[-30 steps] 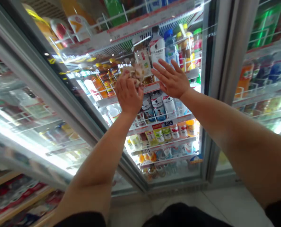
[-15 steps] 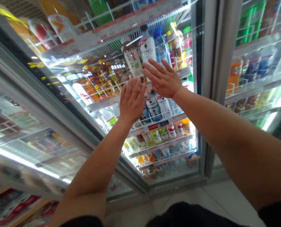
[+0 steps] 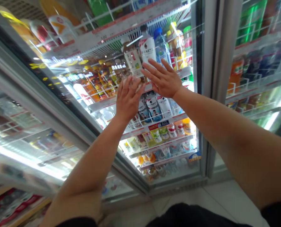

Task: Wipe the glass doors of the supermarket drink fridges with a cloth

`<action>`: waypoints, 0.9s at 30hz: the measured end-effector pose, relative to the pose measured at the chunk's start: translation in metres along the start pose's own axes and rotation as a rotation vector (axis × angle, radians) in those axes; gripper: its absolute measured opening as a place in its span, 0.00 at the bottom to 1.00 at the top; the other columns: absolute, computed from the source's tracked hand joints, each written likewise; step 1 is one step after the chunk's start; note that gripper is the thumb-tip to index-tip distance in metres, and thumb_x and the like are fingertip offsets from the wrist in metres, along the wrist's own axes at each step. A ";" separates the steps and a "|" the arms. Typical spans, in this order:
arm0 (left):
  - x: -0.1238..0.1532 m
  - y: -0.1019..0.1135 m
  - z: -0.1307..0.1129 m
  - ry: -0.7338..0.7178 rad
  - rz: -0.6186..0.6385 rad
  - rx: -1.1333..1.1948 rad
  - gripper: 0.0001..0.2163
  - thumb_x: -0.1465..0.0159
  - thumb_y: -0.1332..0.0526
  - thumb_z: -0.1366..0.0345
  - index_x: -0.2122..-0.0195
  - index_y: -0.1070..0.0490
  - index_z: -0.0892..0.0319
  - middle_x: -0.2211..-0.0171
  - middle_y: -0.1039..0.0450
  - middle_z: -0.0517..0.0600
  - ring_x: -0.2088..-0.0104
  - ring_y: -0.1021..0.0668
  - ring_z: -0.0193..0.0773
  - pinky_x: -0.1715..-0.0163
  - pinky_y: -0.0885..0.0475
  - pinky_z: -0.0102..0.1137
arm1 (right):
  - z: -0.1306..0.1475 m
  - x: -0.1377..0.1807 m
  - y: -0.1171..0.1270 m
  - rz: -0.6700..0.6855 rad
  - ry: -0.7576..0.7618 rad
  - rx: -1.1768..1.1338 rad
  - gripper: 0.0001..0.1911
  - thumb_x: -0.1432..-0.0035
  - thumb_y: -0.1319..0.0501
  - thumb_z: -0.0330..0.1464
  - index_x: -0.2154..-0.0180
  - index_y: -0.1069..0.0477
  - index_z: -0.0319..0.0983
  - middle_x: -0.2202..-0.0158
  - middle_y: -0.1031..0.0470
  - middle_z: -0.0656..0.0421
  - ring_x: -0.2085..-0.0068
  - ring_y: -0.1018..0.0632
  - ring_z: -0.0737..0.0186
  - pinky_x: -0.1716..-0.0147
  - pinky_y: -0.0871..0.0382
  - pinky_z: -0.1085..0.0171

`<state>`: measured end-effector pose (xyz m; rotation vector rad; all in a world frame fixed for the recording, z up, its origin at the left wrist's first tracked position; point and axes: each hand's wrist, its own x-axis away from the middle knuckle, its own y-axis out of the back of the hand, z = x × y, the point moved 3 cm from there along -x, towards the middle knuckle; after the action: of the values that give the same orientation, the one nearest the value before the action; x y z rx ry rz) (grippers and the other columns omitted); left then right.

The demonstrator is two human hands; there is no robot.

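Both my arms reach up to the glass door (image 3: 175, 148) of a lit drinks fridge. My left hand (image 3: 128, 99) lies against the glass with its fingers stretched upward; something pale shows at the fingertips, and I cannot make out what. My right hand (image 3: 164, 80) is just to its right, open, fingers spread toward the upper left, palm near or on the glass. Behind the glass, above both hands, stand a white-labelled bottle (image 3: 147, 47) and a blue water bottle (image 3: 161, 47). Rows of small bottles (image 3: 164, 130) fill the wire shelves below.
A slanting metal frame (image 3: 67, 123) runs from upper left to the fridge's foot, with another glass front (image 3: 24, 138) to its left. A second fridge (image 3: 256, 63) with cans stands on the right. Pale floor tiles (image 3: 225, 201) lie below; red packs (image 3: 10, 205) sit at lower left.
One second ago my left hand was closed on a crumpled pale wad at the glass; its fingers then flattened out and are stretched now. My right hand has hardly moved.
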<state>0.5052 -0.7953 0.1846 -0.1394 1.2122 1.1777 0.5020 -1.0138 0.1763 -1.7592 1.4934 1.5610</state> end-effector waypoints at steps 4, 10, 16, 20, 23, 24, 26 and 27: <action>-0.018 0.020 0.033 0.215 -0.260 -0.093 0.25 0.25 0.61 0.53 0.31 0.44 0.49 0.26 0.60 0.39 0.27 0.64 0.37 0.27 0.65 0.46 | 0.000 0.000 0.000 0.005 -0.013 -0.006 0.36 0.36 0.51 0.30 0.29 0.53 0.49 0.27 0.54 0.66 0.26 0.53 0.60 0.27 0.63 0.44; -0.004 0.007 -0.008 0.070 -0.060 -0.068 0.31 0.30 0.57 0.40 0.29 0.49 0.46 0.26 0.64 0.39 0.27 0.67 0.40 0.27 0.67 0.48 | 0.002 0.000 0.003 0.030 -0.038 -0.001 0.36 0.36 0.51 0.31 0.29 0.54 0.50 0.27 0.54 0.67 0.26 0.54 0.60 0.27 0.63 0.44; -0.028 0.010 0.023 0.092 -0.163 -0.260 0.24 0.26 0.59 0.54 0.30 0.52 0.44 0.31 0.84 0.20 0.31 0.78 0.28 0.27 0.73 0.36 | 0.002 -0.001 0.003 0.064 -0.054 0.021 0.38 0.37 0.50 0.31 0.28 0.58 0.53 0.27 0.57 0.70 0.26 0.55 0.61 0.26 0.65 0.45; -0.033 0.013 0.025 0.179 -0.316 -0.301 0.26 0.27 0.60 0.54 0.29 0.55 0.48 0.31 0.87 0.22 0.32 0.80 0.30 0.27 0.73 0.39 | 0.002 -0.001 0.003 0.064 -0.049 0.005 0.38 0.36 0.50 0.31 0.28 0.58 0.52 0.27 0.56 0.68 0.26 0.55 0.60 0.26 0.65 0.44; -0.020 -0.002 -0.006 0.037 0.012 -0.119 0.31 0.29 0.57 0.42 0.28 0.52 0.47 0.26 0.64 0.38 0.29 0.72 0.37 0.27 0.69 0.47 | 0.002 -0.001 0.003 0.057 -0.039 -0.003 0.36 0.36 0.52 0.30 0.28 0.55 0.50 0.27 0.55 0.67 0.26 0.55 0.60 0.26 0.66 0.45; -0.018 -0.006 -0.011 -0.020 0.085 -0.081 0.32 0.30 0.56 0.40 0.28 0.52 0.47 0.26 0.58 0.41 0.28 0.69 0.39 0.27 0.67 0.48 | 0.002 -0.001 0.002 0.051 -0.037 -0.006 0.36 0.36 0.52 0.30 0.28 0.55 0.49 0.27 0.55 0.67 0.26 0.55 0.61 0.26 0.65 0.45; -0.021 -0.004 -0.005 -0.050 0.058 -0.097 0.35 0.30 0.57 0.39 0.28 0.54 0.51 0.26 0.58 0.41 0.27 0.66 0.40 0.27 0.68 0.47 | 0.002 -0.001 0.002 0.042 -0.037 -0.004 0.36 0.36 0.52 0.30 0.29 0.54 0.50 0.27 0.55 0.67 0.26 0.55 0.61 0.26 0.65 0.46; -0.026 0.000 0.005 -0.007 -0.026 -0.140 0.35 0.30 0.58 0.39 0.27 0.56 0.53 0.26 0.62 0.41 0.27 0.66 0.39 0.27 0.70 0.45 | 0.002 -0.001 0.002 0.041 -0.040 0.000 0.36 0.36 0.52 0.30 0.29 0.54 0.50 0.27 0.55 0.67 0.26 0.55 0.61 0.26 0.65 0.45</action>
<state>0.5119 -0.8086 0.2070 -0.2547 1.1189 1.2390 0.4995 -1.0128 0.1773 -1.6972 1.5200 1.6066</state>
